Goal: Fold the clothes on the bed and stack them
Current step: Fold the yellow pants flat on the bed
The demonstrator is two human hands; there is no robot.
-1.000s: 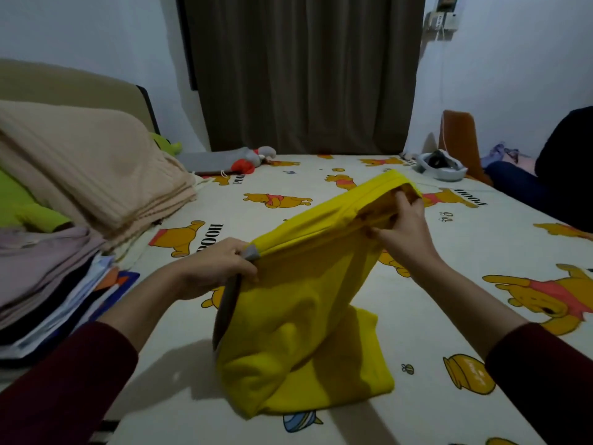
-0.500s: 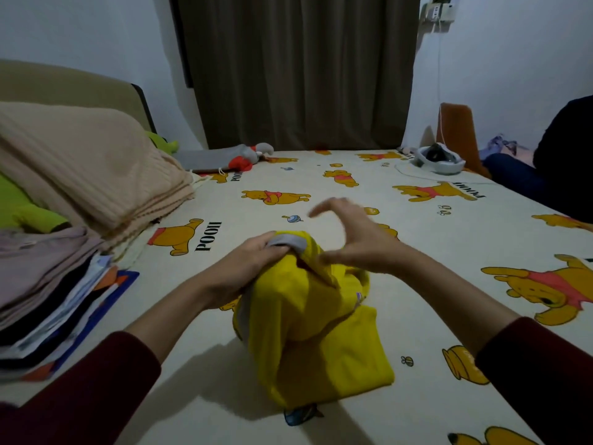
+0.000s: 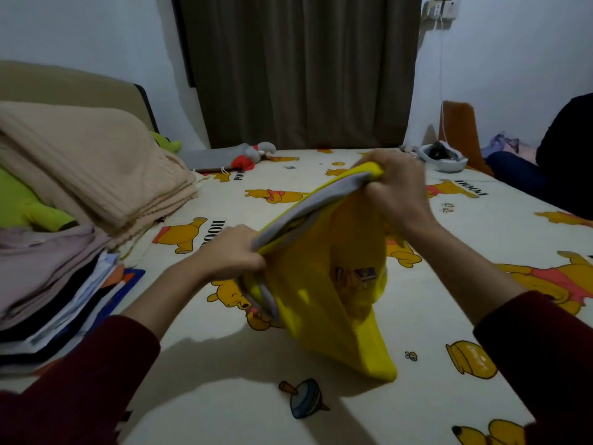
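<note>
A yellow garment [image 3: 324, 293] with a grey band along its top edge hangs between my hands above the bed [image 3: 449, 316], its lower end resting on the cartoon-bear sheet. My left hand [image 3: 232, 252] grips the near end of the grey-banded edge. My right hand [image 3: 396, 184] grips the far, higher end of that edge. The garment is stretched at a slant between them. A stack of folded clothes [image 3: 48, 284] lies at the left edge of the bed.
A folded beige blanket [image 3: 90, 168] and a green item [image 3: 29, 207] sit behind the stack at left. A grey and red plush toy [image 3: 234, 155] lies by the dark curtain. A white bowl-shaped object [image 3: 444, 155] and a seated person [image 3: 564, 162] are at the far right.
Half a second ago the garment was bunched low under both hands with my right hand open. Now my right hand grips its edge and has pulled it up and away, stretching it out.
</note>
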